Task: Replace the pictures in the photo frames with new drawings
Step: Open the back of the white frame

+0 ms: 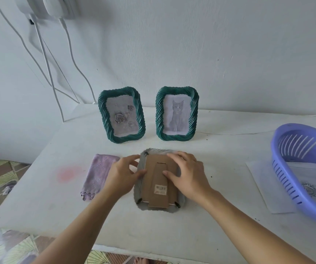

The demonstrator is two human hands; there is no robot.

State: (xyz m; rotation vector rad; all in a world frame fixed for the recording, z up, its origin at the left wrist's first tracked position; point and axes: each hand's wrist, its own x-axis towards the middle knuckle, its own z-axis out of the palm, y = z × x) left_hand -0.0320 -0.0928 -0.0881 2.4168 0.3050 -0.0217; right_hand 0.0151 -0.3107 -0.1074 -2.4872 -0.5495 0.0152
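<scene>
A third photo frame (158, 203) lies face down at the middle of the white table (210, 235), its brown cardboard back and folded stand facing up. My left hand (123, 173) holds its left edge, thumb and fingers curled at the backing. My right hand (186, 172) rests on the cardboard back with its fingers spread toward the upper right corner. Two green twisted-rim frames stand upright by the wall: the left one (121, 115) shows a rose picture, the right one (177, 113) a cat drawing.
A folded purple cloth (98, 174) lies left of the face-down frame. A purple slotted plastic basket (306, 172) sits at the right edge over sheets of paper (264, 187) with a rose drawing. White cables hang down the wall at the left.
</scene>
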